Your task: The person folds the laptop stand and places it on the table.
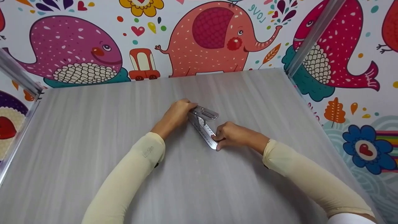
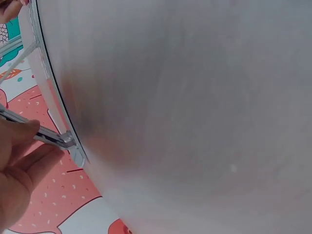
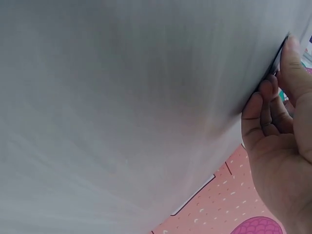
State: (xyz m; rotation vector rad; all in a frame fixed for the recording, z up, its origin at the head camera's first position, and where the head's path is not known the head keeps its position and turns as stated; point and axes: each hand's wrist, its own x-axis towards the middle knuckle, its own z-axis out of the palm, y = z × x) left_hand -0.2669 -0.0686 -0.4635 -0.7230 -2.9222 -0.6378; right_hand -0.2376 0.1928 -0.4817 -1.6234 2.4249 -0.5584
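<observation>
A silvery folding metal stand (image 1: 203, 132) rests slantwise on the grey tabletop. Its long base has a row of notches, and its slotted upper plate (image 1: 206, 113) is raised on a hinge. My left hand (image 1: 178, 112) grips the hinged far end; the left wrist view shows thumb and fingers pinching the upper arm (image 2: 46, 134) close to the hinge. A thin strut (image 2: 19, 62) runs between base and upper arm. At the base's near end, my right hand (image 1: 231, 133) pinches it between thumb and fingers. Only a dark edge of the base (image 3: 265, 75) shows in the right wrist view.
The grey wood-grain table (image 1: 93, 124) extends around both hands. Behind it stands a wall printed with cartoon animals (image 1: 211, 40). Metal posts (image 1: 314, 40) rise at the back corners, and a metal rail (image 1: 18, 143) follows the left edge.
</observation>
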